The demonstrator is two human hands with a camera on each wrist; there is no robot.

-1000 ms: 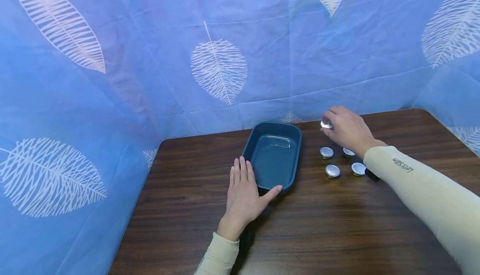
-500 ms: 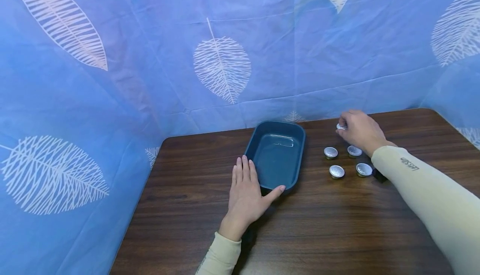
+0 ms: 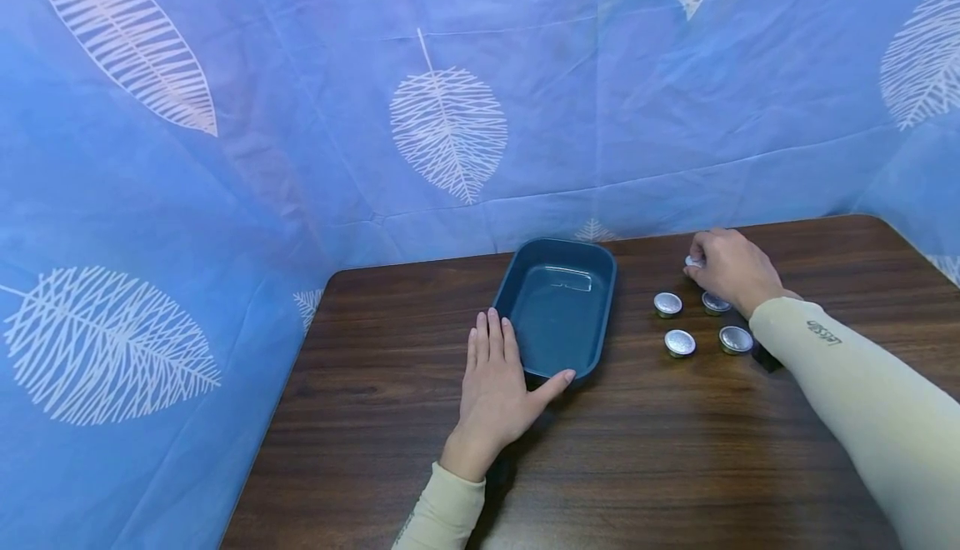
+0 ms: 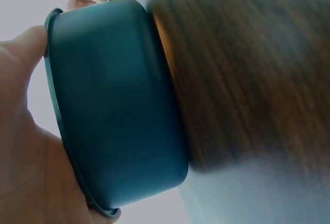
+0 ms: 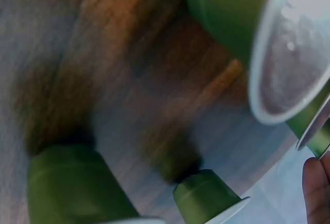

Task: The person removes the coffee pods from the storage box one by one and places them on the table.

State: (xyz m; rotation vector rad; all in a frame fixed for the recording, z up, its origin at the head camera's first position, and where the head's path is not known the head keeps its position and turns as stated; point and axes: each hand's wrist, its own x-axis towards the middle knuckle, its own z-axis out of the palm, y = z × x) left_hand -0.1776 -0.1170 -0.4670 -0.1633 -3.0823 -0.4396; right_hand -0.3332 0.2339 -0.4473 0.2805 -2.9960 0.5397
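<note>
In the head view, a deep blue-green rectangular dish (image 3: pixel 555 337) stands on the table with nothing in it. My left hand (image 3: pixel 495 396) rests on its near-left corner, fingers straight along the rim and thumb spread over the near edge. Toward the back right, my right hand (image 3: pixel 738 271) pinches a foil-lidded coffee capsule (image 3: pixel 693 262), partly hidden by the fingers; whether it touches the table I cannot tell. Several more capsules stand lid up in two rows nearer me, among them a front-left capsule (image 3: pixel 679 342). In the right wrist view, a capsule's green body (image 5: pixel 221 7) shows close up.
The dark wood table (image 3: pixel 600 467) has its back edge just behind the dish and the right hand. A blue leaf-print cloth (image 3: pixel 540 133) hangs behind and along the left side. A small black object (image 3: pixel 767 358) shows under the right wrist.
My right hand has moved right and slightly toward me with the capsule, away from the dish. The left hand keeps its place on the dish. The whole head view has shifted slightly.
</note>
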